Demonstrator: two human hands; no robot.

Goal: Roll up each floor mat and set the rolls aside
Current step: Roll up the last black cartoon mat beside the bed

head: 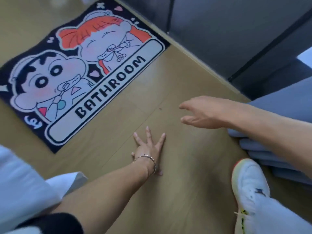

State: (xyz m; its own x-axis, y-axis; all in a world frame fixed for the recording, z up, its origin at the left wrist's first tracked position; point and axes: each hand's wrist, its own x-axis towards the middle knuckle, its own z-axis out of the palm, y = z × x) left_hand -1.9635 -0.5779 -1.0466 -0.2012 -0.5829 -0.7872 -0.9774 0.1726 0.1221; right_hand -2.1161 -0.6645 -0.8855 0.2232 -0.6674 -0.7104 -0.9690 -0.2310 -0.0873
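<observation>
Black-edged cartoon BATHROOM pile mat (84, 73) flat on wooden floor (177, 85): soft, light, probably floppy; take a short edge. Left grip (149, 149) splayed on floor, right grip (202, 115) open, empty

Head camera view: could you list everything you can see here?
black-edged cartoon floor mat lettered BATHROOM: one, black, white and orange, flat, upper left
pale wooden floor: one, tan, under everything
grey-blue bundled fabric: one, grey-blue, right edge
dark wall panels: several, grey-black, top right
white sneaker: one, white, lower right
left hand: one, flat on floor, fingers spread, metal bracelet at wrist
right hand: one, open, above floor
</observation>
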